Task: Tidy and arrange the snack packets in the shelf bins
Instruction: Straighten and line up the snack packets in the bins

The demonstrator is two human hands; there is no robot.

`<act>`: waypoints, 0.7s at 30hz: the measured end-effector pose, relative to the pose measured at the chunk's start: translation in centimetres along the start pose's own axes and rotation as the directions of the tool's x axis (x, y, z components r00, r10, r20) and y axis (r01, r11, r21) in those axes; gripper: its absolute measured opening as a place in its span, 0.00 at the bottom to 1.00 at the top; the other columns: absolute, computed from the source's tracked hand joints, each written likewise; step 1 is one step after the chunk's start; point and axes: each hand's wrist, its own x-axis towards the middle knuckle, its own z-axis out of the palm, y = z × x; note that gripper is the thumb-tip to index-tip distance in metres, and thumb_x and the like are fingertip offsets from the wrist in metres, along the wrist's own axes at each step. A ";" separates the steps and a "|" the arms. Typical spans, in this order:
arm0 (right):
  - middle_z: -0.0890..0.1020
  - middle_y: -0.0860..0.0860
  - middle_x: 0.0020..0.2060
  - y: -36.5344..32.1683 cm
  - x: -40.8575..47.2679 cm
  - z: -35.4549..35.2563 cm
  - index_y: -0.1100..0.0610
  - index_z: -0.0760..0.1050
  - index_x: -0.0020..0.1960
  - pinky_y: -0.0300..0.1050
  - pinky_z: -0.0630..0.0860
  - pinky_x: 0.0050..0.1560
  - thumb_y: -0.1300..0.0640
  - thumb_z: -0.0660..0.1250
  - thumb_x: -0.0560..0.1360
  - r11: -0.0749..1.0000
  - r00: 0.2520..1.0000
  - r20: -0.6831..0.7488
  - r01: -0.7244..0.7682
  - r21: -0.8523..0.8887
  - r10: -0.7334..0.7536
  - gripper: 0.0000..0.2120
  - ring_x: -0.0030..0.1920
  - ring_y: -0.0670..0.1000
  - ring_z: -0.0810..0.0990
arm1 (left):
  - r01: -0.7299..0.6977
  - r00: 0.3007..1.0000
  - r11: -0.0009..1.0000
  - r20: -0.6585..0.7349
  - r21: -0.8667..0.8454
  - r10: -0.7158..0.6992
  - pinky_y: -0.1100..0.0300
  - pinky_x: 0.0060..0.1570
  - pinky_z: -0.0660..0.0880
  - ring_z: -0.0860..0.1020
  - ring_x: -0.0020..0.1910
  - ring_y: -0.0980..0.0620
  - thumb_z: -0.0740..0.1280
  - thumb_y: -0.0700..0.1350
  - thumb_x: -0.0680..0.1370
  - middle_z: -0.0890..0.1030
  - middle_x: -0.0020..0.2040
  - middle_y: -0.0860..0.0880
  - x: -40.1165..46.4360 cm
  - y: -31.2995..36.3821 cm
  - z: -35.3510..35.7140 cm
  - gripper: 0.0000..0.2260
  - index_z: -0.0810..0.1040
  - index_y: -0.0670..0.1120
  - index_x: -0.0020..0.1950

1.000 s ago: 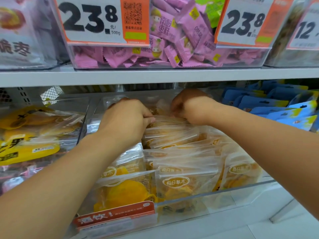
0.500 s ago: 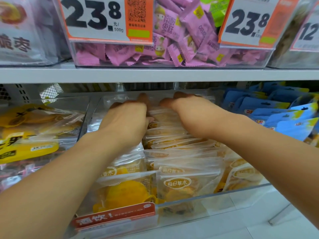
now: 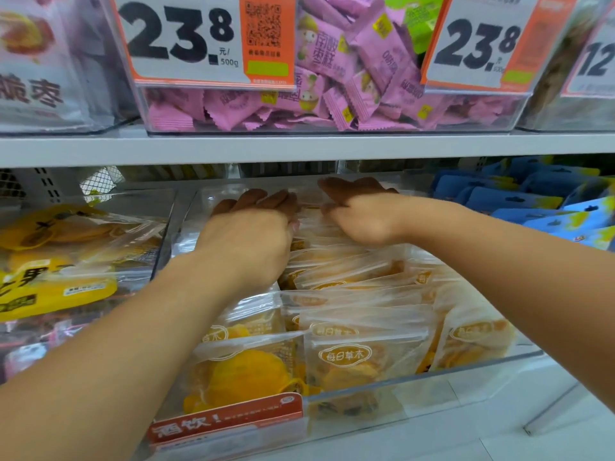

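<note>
Landmark: the clear bin point(image 3: 472, 366) in the middle of the lower shelf, its front wall nearest the camera.
Packets: translucent snack packets point(image 3: 346, 356) with orange-yellow contents stand in rows inside this bin, overlapping from the front wall back toward the rear; the frontmost show an oval printed logo.
Left hand: the left hand point(image 3: 248, 237) reaches deep into the bin, left of its middle, palm down on the rear packets; fingers are stretched forward and close together, lying flat rather than curled round anything.
Right hand: the right hand point(image 3: 361, 214) lies just beside the left, toward the bin's right rear, palm down; its fingers are extended and a little spread over the back row. Whether the thumb pinches a packet edge cannot be told.
Packets relative to hands: the rear rows lie directly under both palms; the front rows sit nearer the camera, below the forearms and untouched.
Bin label: a red tag point(image 3: 226, 420) with white characters is clipped to the bin's front wall at its left end.
Left of the bin: a neighbouring bin holds yellow packets point(image 3: 56, 287).
Right of the bin: blue packets point(image 3: 519, 201) stand in rows.
Above the bin: beyond the shelf edge point(image 3: 299, 148), pink packets point(image 3: 332, 104) fill a clear bin carrying two price cards point(image 3: 186, 38) reading 23.8.
</note>
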 end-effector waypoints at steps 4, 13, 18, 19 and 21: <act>0.70 0.52 0.73 -1.0 0.8 0.5 0.46 0.64 0.75 0.52 0.65 0.72 0.46 0.49 0.85 0.992 0.983 0.152 0.097 0.075 -0.107 0.20 0.70 0.55 0.70 | 0.009 1.000 0.999 -0.004 -0.053 -0.009 0.47 0.70 0.63 0.65 0.74 0.44 0.51 0.55 0.85 0.67 0.76 0.46 0.2 -0.2 -0.1 0.23 0.53 0.59 0.81; 0.69 0.46 0.74 1.3 -4.7 -2.3 0.45 0.63 0.78 0.44 0.61 0.74 0.47 0.57 0.84 0.983 0.977 0.142 0.145 0.113 -0.161 0.22 0.73 0.49 0.67 | -0.031 0.990 0.980 0.126 -0.196 0.057 0.53 0.56 0.72 0.75 0.54 0.50 0.55 0.56 0.84 0.79 0.59 0.50 0.2 0.5 -2.2 0.14 0.75 0.55 0.64; 0.70 0.48 0.73 5.7 -8.5 -2.4 0.50 0.64 0.77 0.41 0.61 0.70 0.46 0.54 0.84 0.976 0.999 0.037 -0.010 0.216 0.002 0.23 0.73 0.50 0.67 | -0.145 0.972 0.961 0.146 -0.236 0.182 0.53 0.73 0.62 0.64 0.76 0.51 0.49 0.74 0.75 0.64 0.79 0.53 -1.3 6.4 -5.0 0.38 0.59 0.55 0.80; 0.72 0.48 0.72 6.3 -8.5 -2.3 0.51 0.66 0.76 0.39 0.62 0.67 0.46 0.54 0.84 0.966 0.999 0.048 -0.031 0.255 0.019 0.22 0.72 0.49 0.69 | -0.158 0.968 0.967 0.164 -0.201 0.192 0.49 0.77 0.57 0.58 0.79 0.51 0.47 0.76 0.73 0.57 0.81 0.53 -1.6 7.6 -4.7 0.42 0.54 0.55 0.81; 0.80 0.46 0.59 7.3 -7.7 -1.9 0.50 0.74 0.69 0.41 0.67 0.59 0.47 0.56 0.84 0.959 0.998 0.054 -0.035 0.281 0.021 0.18 0.62 0.50 0.76 | -0.137 0.956 0.984 0.245 -0.114 0.161 0.45 0.78 0.49 0.49 0.81 0.50 0.45 0.76 0.74 0.49 0.83 0.52 -1.6 8.8 -3.3 0.42 0.48 0.54 0.82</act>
